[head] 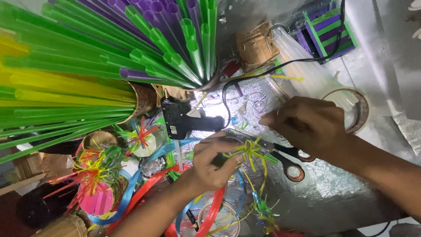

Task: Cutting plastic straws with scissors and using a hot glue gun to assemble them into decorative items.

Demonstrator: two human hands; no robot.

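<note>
Two hands meet over the foil-covered table point(333, 184). Left hand point(215, 164) pinches a yellow-green straw flower point(251, 151) betw thumb & fingertips, holding it up so the cut strips splay free. Right hand point(307, 125) curls down over black-handled scissors point(280, 156), fingers bunched; can't tell if they're thru the loops. Blades lie right by the flower, w/ handles pointing to the wrist. Black glue gun point(182, 118) rests just behind, near. Bundled straws point(109, 52) fan from a cup, tape roll point(357, 109) sits at the right.
</note>
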